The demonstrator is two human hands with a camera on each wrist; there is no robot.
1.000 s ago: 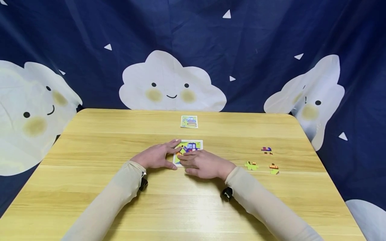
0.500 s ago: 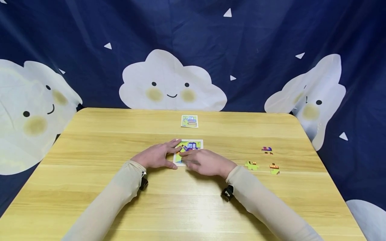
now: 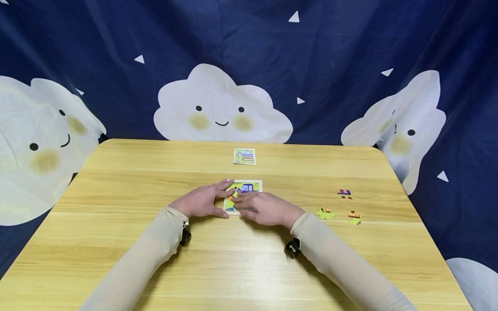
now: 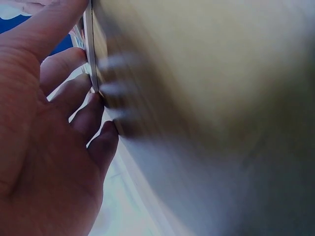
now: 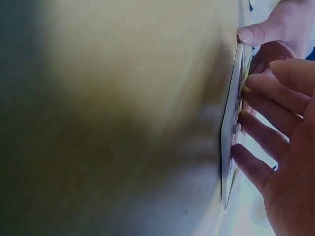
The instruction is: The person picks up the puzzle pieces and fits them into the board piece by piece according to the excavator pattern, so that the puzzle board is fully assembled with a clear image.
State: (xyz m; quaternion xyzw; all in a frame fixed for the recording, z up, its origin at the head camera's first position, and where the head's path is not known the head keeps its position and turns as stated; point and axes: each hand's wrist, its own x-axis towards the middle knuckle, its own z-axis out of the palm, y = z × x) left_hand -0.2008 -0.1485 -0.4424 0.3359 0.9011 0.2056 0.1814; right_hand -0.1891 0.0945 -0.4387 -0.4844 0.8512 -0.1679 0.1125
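Note:
A small white-framed jigsaw puzzle (image 3: 249, 188), with a vehicle picture in purple and yellow-green, lies flat on the table. My left hand (image 3: 200, 201) rests along its left side, thumb at the near corner and fingers over the far one. Across its lower right my right hand (image 3: 268, 209) lies palm down, fingertips touching the picture and hiding part of it. In the right wrist view, those fingers (image 5: 266, 132) reach onto the puzzle's face beside its thin edge (image 5: 230, 132). The left wrist view has the left fingers (image 4: 74, 93) beside the edge.
Loose jigsaw pieces lie to the right: a purple one (image 3: 344, 194), a green one (image 3: 324, 213) and a green-and-orange one (image 3: 354, 218). Behind the puzzle is a small picture card (image 3: 244, 157). A dark blue cloud-print curtain (image 3: 319, 52) hangs beyond the wooden table (image 3: 116, 181).
The right hand's fingers have drawn in and shifted slightly over the puzzle, baring a bit more of its lower left. The left hand and loose pieces stay put.

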